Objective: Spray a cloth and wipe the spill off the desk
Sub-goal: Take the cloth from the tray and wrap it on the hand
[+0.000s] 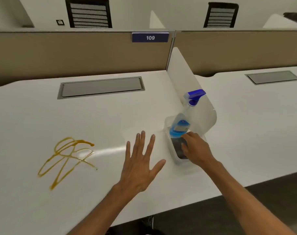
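1. right hand (195, 146) digs into the clear bin (181, 160) for the dark cloth (178, 148), fingers curled, grip unclear
2. left hand (141, 165) hovers splayed, empty
3. spray bottle (183, 121) leans in the bin; spill (68, 158) sits left on the counter (110, 119)

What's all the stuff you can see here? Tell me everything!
spill: one, yellow-brown squiggle, left on the desk
desk: one, white, in front
spray bottle: one, clear with blue liquid and blue nozzle, standing in the tub
tub: one, clear, by the divider on the right
cloth: one, dark grey, inside the tub
divider: one, white, between two desks
hatches: two, grey, one in each desk
sign: one, blue, reads 109, on the beige panel
chairs: two, black, behind the panel
left hand: open, spread above the desk
right hand: fingers reaching into the tub at the cloth
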Demonstrator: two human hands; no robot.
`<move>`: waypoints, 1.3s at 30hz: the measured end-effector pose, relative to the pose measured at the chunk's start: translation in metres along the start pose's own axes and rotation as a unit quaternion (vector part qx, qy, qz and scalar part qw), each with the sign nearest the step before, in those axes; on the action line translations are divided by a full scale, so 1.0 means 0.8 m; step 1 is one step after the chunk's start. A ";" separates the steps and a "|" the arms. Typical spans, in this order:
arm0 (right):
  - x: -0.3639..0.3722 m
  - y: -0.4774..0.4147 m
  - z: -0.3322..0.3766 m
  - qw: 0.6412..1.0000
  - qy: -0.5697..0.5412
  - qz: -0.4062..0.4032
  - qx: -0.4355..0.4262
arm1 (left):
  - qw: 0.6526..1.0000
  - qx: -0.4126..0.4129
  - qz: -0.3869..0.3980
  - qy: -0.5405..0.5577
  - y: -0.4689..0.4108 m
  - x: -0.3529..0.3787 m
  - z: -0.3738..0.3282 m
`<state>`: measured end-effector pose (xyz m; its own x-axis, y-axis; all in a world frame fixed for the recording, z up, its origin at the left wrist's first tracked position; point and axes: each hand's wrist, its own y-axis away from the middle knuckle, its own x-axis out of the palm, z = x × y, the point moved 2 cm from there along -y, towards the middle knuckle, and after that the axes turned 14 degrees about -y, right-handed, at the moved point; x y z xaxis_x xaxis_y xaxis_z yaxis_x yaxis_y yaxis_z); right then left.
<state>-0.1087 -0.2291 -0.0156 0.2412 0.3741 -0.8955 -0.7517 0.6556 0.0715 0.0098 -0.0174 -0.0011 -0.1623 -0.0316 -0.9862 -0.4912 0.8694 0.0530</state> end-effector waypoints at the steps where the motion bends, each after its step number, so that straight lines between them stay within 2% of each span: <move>1: 0.002 -0.005 -0.010 1.000 0.016 0.016 0.001 | 1.000 0.007 0.016 -0.010 -0.011 0.005 -0.011; 5: 0.012 -0.024 -0.034 0.991 0.115 0.068 -0.019 | 0.998 0.032 0.044 -0.042 -0.053 0.031 -0.049; 9: 0.020 -0.040 -0.041 0.965 0.240 0.086 -0.068 | 0.997 0.043 0.053 -0.040 -0.082 0.052 -0.074; 15: 0.029 -0.051 -0.045 0.949 0.295 0.099 -0.056 | 0.993 0.041 0.084 -0.076 -0.094 0.075 -0.080; 23: 0.025 -0.047 -0.043 0.967 0.251 0.052 -0.013 | 0.993 0.025 0.088 -0.068 -0.093 0.082 -0.079; 29: -0.002 -0.021 -0.033 0.994 0.108 0.007 0.027 | 0.993 0.020 0.099 -0.057 -0.093 0.085 -0.079; 32: -0.027 0.002 -0.016 0.996 0.040 -0.080 0.002 | 0.994 0.017 0.105 -0.037 -0.093 0.083 -0.081; 33: -0.036 0.011 -0.010 0.991 0.032 -0.124 -0.028 | 0.995 0.010 0.104 0.006 -0.093 0.078 -0.083; 34: -0.046 0.020 -0.002 0.983 0.033 -0.173 -0.059 | 0.991 -0.010 0.090 0.098 -0.094 0.070 -0.084; 35: -0.055 0.029 0.007 0.971 0.036 -0.218 -0.086 | 0.970 -0.048 0.071 0.229 -0.096 0.060 -0.084; 36: -0.062 0.036 0.015 0.962 0.035 -0.249 -0.106 | 0.926 -0.094 0.045 0.362 -0.098 0.050 -0.084; 39: -0.071 0.055 0.049 0.942 0.028 -0.296 -0.154 | 0.748 -0.217 0.017 0.627 -0.106 0.030 -0.079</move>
<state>-0.1310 -0.1960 0.0560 0.6488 -0.0381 -0.7600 -0.6399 0.5132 -0.5720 -0.0066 -0.1227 -0.0190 -0.7230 -0.6866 -0.0763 -0.6557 0.6474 0.3885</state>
